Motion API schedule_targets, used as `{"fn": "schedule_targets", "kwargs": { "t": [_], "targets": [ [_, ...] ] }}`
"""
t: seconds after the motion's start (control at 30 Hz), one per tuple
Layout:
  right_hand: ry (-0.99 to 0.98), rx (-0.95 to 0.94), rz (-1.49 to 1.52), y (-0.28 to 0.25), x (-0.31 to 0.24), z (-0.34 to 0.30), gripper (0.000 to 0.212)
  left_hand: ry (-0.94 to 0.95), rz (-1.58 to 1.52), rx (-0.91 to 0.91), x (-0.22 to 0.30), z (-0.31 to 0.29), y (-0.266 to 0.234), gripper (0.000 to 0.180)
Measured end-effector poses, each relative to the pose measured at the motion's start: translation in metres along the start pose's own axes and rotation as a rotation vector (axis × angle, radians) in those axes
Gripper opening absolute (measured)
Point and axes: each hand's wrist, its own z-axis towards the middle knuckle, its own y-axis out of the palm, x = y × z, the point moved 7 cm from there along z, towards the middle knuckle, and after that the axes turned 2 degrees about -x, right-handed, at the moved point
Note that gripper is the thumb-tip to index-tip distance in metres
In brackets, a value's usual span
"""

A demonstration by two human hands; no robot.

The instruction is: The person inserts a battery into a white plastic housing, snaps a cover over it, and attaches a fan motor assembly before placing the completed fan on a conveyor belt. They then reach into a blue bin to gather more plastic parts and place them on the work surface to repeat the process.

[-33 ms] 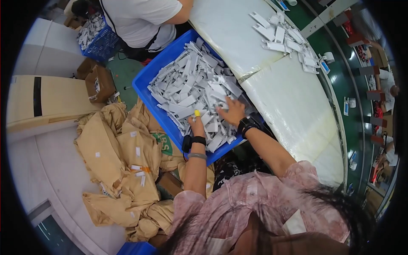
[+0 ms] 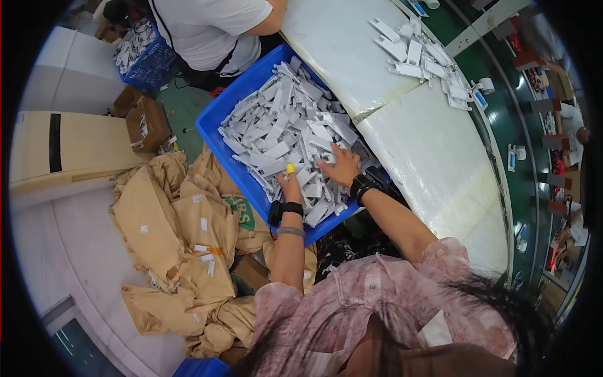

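A blue plastic bin (image 2: 210, 139) is heaped with white and grey plastic housing pieces (image 2: 267, 119). My left hand (image 2: 290, 186) reaches into the near part of the heap, with a yellow cover on one fingertip and its visible fingers apart. To its right, my right hand (image 2: 342, 167) rests on the pieces, fingers spread. Neither hand visibly grips a piece, though some fingertips are partly hidden among the parts. Both wrists wear black bands.
A pale, film-covered table (image 2: 433, 151) borders the bin on the right, with loose white pieces (image 2: 418, 53) at its far end. Brown sacks (image 2: 179, 232) lie at left. Beyond the bin stands a person in a white shirt (image 2: 204, 31). A green conveyor (image 2: 518, 125) runs at far right.
My right hand has shifted very slightly left over the pieces. My left hand has barely moved.
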Motion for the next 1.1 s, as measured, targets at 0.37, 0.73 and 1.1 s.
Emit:
{"fn": "schedule_targets", "kwargs": {
  "t": [0.37, 0.73, 1.1],
  "targets": [
    [-0.063, -0.130, 0.251, 0.041, -0.042, 0.010, 0.096, -0.111, -0.493, -0.281, 0.016, -0.011, 0.012, 0.055],
    [-0.147, -0.357, 0.641, 0.053, -0.061, 0.012, 0.068, 0.032, -0.391, -0.012, 0.035, -0.023, -0.019, 0.044],
    [-0.650, -0.146, 0.883, -0.056, -0.125, -0.050, 0.051, 0.355, -0.561, 0.013, 0.158, -0.091, -0.045, 0.039]
  ]
}}
